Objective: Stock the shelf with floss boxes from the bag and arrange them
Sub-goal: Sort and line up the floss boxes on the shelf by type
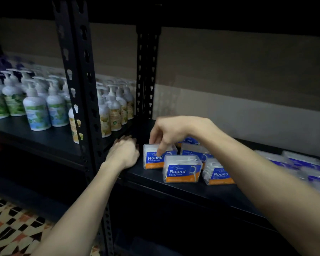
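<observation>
Right hand (171, 132): grips leftmost floss box (152, 161) from above, fingers curled over its lid, index finger down its front. Box: clear plastic, white picks inside, blue-and-orange label reading "Round Dental Flosser"; upright on black shelf (174, 189), just right of rear post (147, 71). Left hand (125, 152): resting on shelf, fingers relaxed, at foot of post. Further floss boxes (182, 170): farther right of post
</observation>
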`<act>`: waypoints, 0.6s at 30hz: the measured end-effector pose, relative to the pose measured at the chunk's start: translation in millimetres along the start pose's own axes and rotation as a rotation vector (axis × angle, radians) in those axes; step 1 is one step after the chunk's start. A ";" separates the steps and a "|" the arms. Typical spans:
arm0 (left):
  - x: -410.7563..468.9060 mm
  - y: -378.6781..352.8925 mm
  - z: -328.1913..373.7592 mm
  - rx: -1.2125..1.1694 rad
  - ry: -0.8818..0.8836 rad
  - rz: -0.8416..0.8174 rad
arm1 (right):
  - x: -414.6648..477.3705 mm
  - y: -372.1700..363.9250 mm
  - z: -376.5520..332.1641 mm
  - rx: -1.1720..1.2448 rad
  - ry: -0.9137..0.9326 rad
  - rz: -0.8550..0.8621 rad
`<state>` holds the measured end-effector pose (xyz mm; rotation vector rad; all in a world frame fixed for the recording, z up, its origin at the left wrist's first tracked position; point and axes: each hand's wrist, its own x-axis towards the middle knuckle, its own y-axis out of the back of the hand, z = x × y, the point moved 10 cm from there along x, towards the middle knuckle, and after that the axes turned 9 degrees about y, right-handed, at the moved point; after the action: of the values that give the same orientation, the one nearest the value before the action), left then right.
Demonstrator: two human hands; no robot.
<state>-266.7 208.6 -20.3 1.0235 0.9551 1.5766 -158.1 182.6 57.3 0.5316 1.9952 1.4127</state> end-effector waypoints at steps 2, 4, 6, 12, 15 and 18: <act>0.1 0.1 -0.6 -0.004 0.004 0.001 | 8.1 -0.9 4.0 0.027 0.000 0.008; 1.2 0.6 -1.0 -0.009 0.009 0.004 | 11.4 6.1 13.3 0.006 -0.038 0.046; 2.5 -0.2 -0.7 -0.003 0.004 0.010 | 11.4 13.5 21.6 -0.010 -0.084 0.116; 6.8 -3.2 -2.7 -0.015 0.000 0.015 | 10.6 30.0 30.1 -0.113 -0.089 0.292; 7.5 -4.5 -2.2 -0.009 -0.001 0.014 | 11.7 34.4 32.8 -0.123 -0.092 0.321; 8.8 -4.9 -3.5 -0.007 0.001 0.011 | 14.4 38.8 37.6 -0.165 -0.097 0.364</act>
<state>-269.9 217.8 -24.6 1.0243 0.9457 1.5887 -143.7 230.8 81.4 0.9041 1.7449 1.7135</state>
